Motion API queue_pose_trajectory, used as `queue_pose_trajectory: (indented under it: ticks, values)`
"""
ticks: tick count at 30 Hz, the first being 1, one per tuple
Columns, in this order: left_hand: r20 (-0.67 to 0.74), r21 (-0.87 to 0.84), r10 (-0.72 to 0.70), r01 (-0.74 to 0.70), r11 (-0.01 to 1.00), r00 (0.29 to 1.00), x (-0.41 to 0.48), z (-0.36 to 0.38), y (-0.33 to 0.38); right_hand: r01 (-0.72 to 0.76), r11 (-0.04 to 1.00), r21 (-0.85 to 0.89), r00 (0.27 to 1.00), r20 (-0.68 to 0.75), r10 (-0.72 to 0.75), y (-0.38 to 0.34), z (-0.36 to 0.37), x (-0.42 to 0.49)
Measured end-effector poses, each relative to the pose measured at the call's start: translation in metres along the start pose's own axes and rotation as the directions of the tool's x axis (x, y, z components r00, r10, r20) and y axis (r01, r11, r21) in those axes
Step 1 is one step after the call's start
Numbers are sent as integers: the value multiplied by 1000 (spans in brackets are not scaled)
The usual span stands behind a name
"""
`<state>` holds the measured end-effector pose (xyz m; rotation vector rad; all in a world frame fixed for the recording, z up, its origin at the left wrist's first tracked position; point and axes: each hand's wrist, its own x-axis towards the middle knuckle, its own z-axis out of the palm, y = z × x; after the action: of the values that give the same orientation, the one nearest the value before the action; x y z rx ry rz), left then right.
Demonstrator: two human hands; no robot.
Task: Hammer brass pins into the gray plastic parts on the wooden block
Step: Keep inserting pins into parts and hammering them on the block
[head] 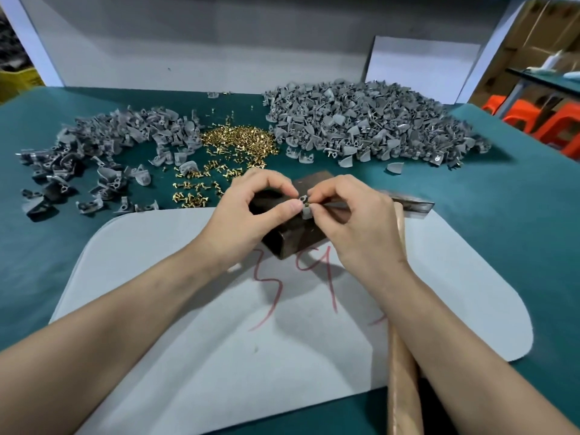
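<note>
Two bare hands meet at the centre of the frame, over one dark, worn rectangular wooden block (292, 243). The left hand (251, 215) pinches one small gray plastic part (306, 212) between thumb and forefinger. The gap is narrow, just the part's width, and the other fingers are curled above. The right hand (354, 224) brings thumb and forefinger tight together on one short brass pin (307, 202), held at the top of the part (seated in a hole or not, too small to tell). The part is over the block's top face, and I cannot tell whether it rests on it.

One hammer (403, 365) is in view. Its pale, smooth wooden handle runs from the lower edge up under the right forearm, and its dull metal head lies right of centre, behind the right hand. Neither hand grips it.

The block stands on one pale gray felt mat (188, 309) with rounded corners and a red scrawl, spread over teal cloth (502, 221). Across the upper half are two heaps of curved, shell-like gray plastic parts: a loose scattered heap (103, 152) at upper left and a bigger mound (370, 120) at upper right. Between them is one glittering pile of flat-headed brass pins (238, 141), too many to count. Orange plastic stools (533, 117) show at the far upper right.
</note>
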<state>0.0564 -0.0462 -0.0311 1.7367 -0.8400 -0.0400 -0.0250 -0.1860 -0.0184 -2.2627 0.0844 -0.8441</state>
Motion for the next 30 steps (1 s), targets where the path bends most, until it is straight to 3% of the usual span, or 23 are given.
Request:
queue_pose_trajectory:
  ticks: [5, 14, 30]
  values:
    - [60, 32, -56, 54, 998, 997, 0, 0, 2, -49, 998, 48, 999, 11, 48, 1, 1, 0]
    - [107, -88, -35, 45, 995, 994, 1, -3, -2, -109, 988, 109, 994, 23, 107, -1, -1, 0]
    - [87, -149, -29, 42, 988, 996, 0, -2, 0, -114, 990, 79, 992, 69, 108, -6, -3, -3]
